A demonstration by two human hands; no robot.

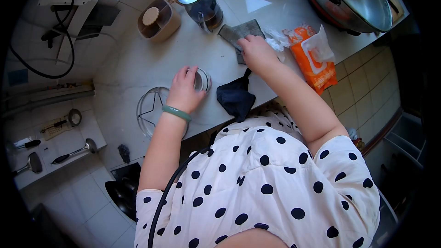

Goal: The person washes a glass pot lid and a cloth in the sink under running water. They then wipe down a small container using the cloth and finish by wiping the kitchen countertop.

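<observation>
My left hand (185, 89), with a green bangle at its wrist, is wrapped round the left side of a small round container (202, 81) on the white counter. Farther up, my right hand (257, 51) has its fingers bent down onto a folded grey-green cloth (242, 33). Crumpled white plastic (276, 39) lies just right of that cloth. Between my two hands is a black cloth bag (236, 96) near the counter's front edge. A round wire rack (148, 112) sits beside and partly behind my left forearm.
An orange wipes packet (312, 59) lies at the counter's edge, right of my right forearm. Behind stand a glass pitcher (206, 11) and a divided tan box (166, 24). A large lidded pan (358, 0) fills the back right. Utensils (76, 152) are on the left.
</observation>
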